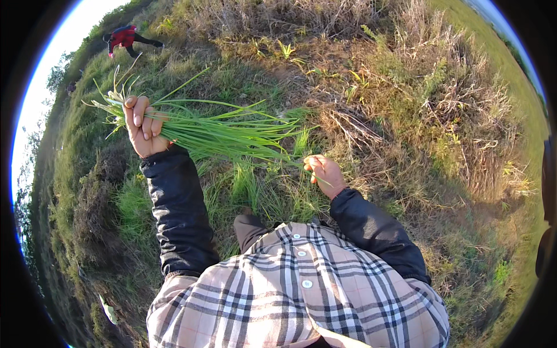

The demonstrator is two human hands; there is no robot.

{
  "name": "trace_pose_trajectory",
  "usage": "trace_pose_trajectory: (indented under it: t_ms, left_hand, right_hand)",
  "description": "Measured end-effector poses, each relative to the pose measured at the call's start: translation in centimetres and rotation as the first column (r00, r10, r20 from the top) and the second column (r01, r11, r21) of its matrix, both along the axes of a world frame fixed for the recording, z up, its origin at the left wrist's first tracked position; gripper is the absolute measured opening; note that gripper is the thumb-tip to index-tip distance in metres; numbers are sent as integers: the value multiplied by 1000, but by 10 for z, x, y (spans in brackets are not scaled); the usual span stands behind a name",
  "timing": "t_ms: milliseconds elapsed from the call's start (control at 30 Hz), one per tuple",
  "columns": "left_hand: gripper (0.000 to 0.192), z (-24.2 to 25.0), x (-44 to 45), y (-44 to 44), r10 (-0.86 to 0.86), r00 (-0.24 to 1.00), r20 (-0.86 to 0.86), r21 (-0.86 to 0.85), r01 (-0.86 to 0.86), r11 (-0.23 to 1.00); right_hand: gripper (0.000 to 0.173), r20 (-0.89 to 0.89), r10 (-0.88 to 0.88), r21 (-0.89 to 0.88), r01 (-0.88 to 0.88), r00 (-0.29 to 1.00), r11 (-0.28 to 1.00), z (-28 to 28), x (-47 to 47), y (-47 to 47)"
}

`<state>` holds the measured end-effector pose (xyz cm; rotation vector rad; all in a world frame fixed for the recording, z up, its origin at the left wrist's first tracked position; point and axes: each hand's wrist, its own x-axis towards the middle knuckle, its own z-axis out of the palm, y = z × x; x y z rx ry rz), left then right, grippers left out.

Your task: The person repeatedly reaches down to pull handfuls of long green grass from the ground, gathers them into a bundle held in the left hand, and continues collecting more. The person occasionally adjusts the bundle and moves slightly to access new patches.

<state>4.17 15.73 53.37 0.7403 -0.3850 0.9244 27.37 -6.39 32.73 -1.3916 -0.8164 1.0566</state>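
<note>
My left hand is closed around a bunch of long green grass-like stalks, near their pale root ends. The bunch lies sideways in the air, its thin leaf tips spreading right. Beyond those tips, my right hand pinches the end of a thin green blade between thumb and fingers. Whether that blade belongs to the bunch is hard to tell. Dark sleeves cover both forearms. Below the bunch, upright green tufts grow from the ground in front of me.
A person in a red and black top stands on the slope at the upper left. Dry twigs and brown brush cover the ground ahead and right. Bushes grow at the left. A pale object lies at the lower left.
</note>
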Motion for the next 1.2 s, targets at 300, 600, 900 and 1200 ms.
trace_pose_trajectory:
  t_ms: [300,600,900,1200]
  left_hand:
    - [15,16,8,-15,-67,995,70,5,67,998]
    - [15,30,14,-30,-80,992,94,52,75,996]
    - [15,40,18,-42,-90,994,64,152,79,985]
    - [15,40,16,-44,-109,993,48,179,98,979]
  right_hand:
    - [20,96,-242,341,196,966,919,42,22,6]
    - [20,274,-32,333,-63,961,941,54,18,18]
    - [19,493,31,343,-227,870,911,59,14,21]
    - [22,316,197,237,-278,928,931,73,18,11]
